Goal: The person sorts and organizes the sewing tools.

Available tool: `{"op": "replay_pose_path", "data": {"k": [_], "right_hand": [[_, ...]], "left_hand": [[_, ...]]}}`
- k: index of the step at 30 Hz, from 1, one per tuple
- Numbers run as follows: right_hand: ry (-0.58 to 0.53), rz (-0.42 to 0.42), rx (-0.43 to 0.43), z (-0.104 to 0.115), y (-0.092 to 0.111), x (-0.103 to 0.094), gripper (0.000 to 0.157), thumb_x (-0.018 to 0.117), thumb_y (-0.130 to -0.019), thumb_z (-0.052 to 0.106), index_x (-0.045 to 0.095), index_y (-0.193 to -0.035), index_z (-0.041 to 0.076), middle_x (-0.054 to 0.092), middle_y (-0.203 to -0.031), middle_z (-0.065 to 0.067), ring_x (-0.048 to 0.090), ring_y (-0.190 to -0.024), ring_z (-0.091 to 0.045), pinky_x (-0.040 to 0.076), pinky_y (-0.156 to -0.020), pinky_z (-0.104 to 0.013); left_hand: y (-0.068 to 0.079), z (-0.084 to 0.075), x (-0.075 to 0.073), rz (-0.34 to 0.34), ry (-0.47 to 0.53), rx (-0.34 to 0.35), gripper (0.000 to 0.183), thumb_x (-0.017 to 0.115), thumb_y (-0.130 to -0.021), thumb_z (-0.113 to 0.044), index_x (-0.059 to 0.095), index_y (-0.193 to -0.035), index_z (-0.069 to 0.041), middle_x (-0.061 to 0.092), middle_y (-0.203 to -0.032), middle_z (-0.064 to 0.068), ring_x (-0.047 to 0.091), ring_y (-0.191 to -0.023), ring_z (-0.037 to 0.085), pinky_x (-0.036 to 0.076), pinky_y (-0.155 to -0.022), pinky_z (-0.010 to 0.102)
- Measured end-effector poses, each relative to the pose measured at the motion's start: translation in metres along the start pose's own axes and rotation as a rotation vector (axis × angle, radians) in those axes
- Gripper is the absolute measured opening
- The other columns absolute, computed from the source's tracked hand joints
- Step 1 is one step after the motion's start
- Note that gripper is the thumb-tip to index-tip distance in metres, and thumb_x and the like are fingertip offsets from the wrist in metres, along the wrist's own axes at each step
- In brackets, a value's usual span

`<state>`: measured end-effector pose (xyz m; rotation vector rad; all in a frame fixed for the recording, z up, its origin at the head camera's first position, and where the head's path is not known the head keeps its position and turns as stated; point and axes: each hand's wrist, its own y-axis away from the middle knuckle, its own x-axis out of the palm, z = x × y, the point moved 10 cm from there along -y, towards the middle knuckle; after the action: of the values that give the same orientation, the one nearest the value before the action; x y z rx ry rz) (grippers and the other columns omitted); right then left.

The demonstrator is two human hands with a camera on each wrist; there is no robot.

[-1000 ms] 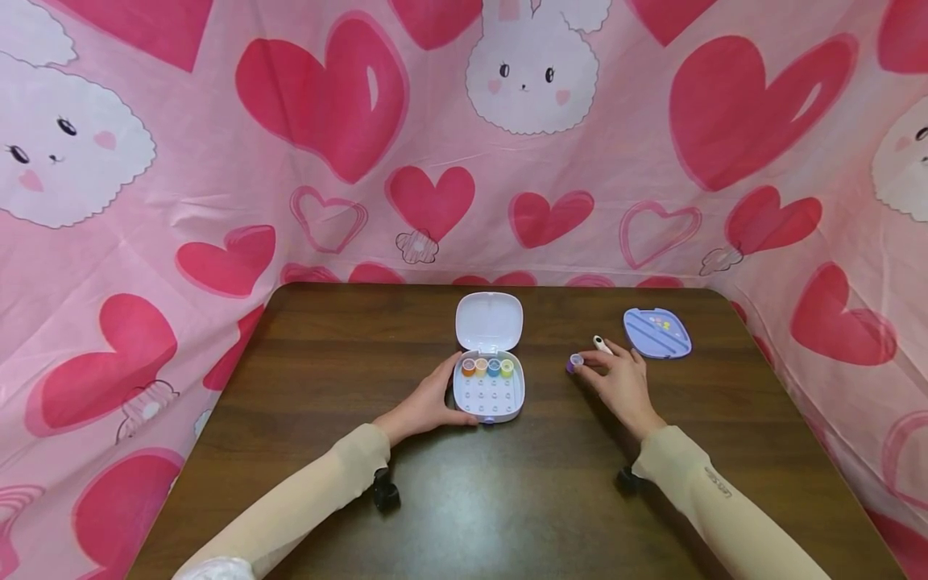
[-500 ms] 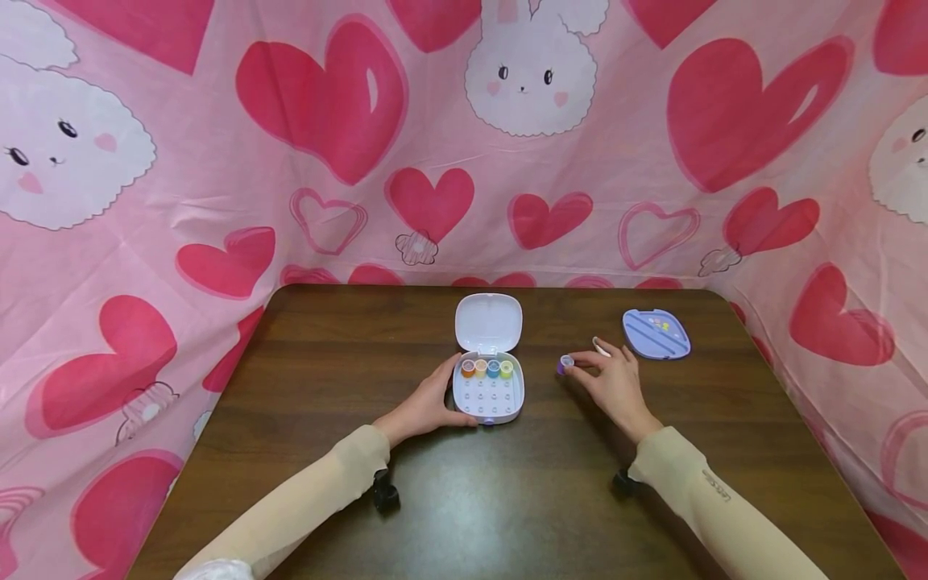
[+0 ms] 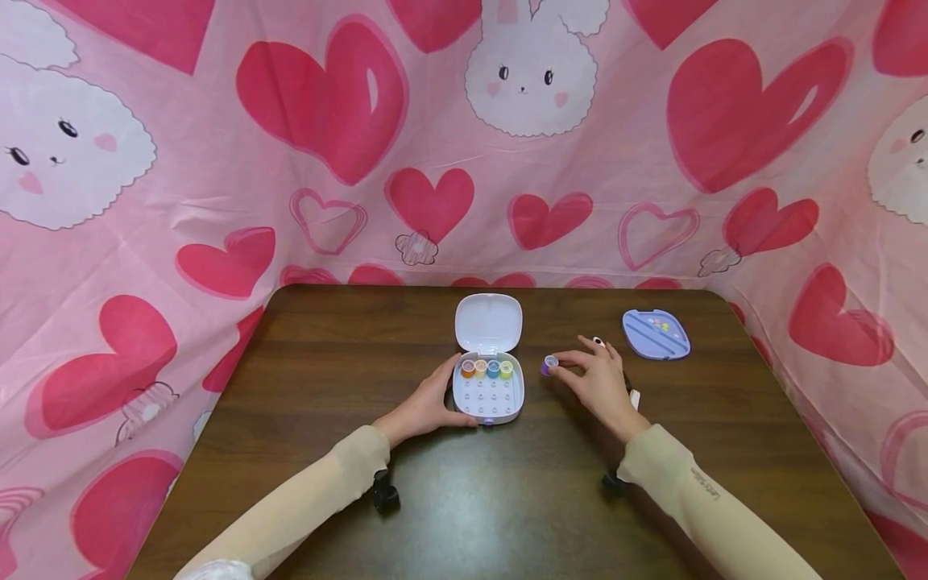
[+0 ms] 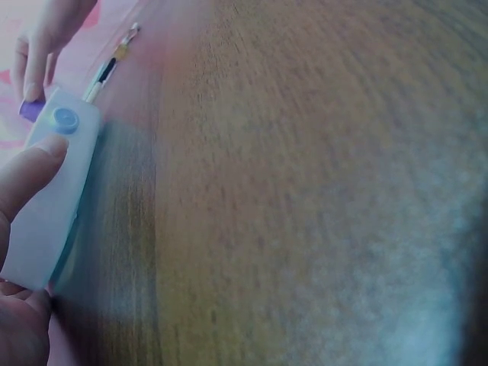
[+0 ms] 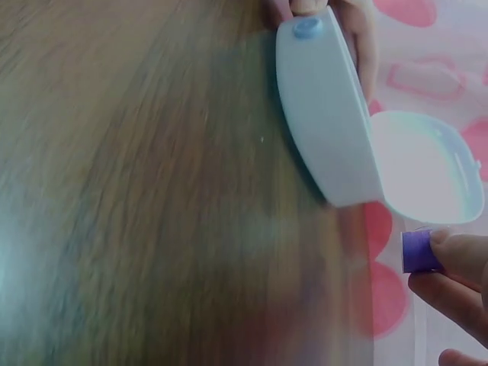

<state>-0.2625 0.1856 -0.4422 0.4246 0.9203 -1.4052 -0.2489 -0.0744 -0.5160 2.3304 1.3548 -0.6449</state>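
A white case (image 3: pixel 489 405) stands on the table with its hinged lid (image 3: pixel 489 322) raised. Along its back row sit several small pots (image 3: pixel 481 369) in orange, peach, blue and yellow-green; rows of small pegs show in front of them. My left hand (image 3: pixel 426 403) grips the case from its left side, thumb at the front near the blue latch (image 4: pixel 65 120). To the right of the case, my right hand (image 3: pixel 603 390) pinches a small purple pot (image 5: pixel 417 252) between thumb and forefinger. Its pale rim faces up in the head view.
A flat lilac tray (image 3: pixel 645 342) with small yellow and pink bits lies at the back right. A slim stick with white, black and gold sections (image 4: pixel 113 62) lies on the table, partly hidden behind my right hand. A pink heart-print cloth (image 3: pixel 431 201) hangs behind the table.
My right hand has carried the purple pot leftward, closer to the case, uncovering the near end of the slim stick. The left hand and the case have stayed put.
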Motion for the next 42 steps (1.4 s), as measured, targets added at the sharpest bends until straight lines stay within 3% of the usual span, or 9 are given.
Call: {"op": "replay_pose_path", "data": {"k": [14, 32, 42], "right_hand": [[-0.041, 0.017, -0.039, 0.028, -0.004, 0.020, 0.023, 0.085, -0.087, 0.019, 0.082, -0.107, 0.009, 0.080, -0.093, -0.008, 0.047, -0.140, -0.043, 0.011, -0.121, -0.069], [-0.041, 0.089, -0.067, 0.053, -0.009, 0.055, 0.023, 0.086, -0.087, 0.021, 0.083, -0.108, 0.011, 0.080, -0.094, -0.003, 0.046, -0.142, -0.040, 0.010, -0.122, -0.067], [0.008, 0.085, -0.131, 0.069, -0.008, 0.071, 0.021, 0.087, -0.086, 0.023, 0.084, -0.105, 0.015, 0.080, -0.096, 0.000, 0.049, -0.139, -0.038, 0.011, -0.121, -0.071]], "left_hand": [[0.001, -0.001, 0.000, -0.003, -0.001, -0.010, 0.122, 0.094, -0.078, -0.039, 0.015, -0.166, -0.007, 0.028, -0.168, 0.014, 0.032, -0.153, 0.030, 0.027, -0.125, 0.050], [0.001, 0.000, 0.000, 0.002, -0.017, -0.010, 0.120, 0.092, -0.080, -0.039, 0.015, -0.166, -0.007, 0.027, -0.168, 0.014, 0.033, -0.152, 0.031, 0.028, -0.124, 0.051], [0.001, -0.004, -0.002, -0.005, -0.018, 0.024, 0.121, 0.093, -0.079, -0.035, 0.015, -0.165, -0.002, 0.028, -0.168, 0.018, 0.034, -0.151, 0.033, 0.030, -0.123, 0.051]]}}
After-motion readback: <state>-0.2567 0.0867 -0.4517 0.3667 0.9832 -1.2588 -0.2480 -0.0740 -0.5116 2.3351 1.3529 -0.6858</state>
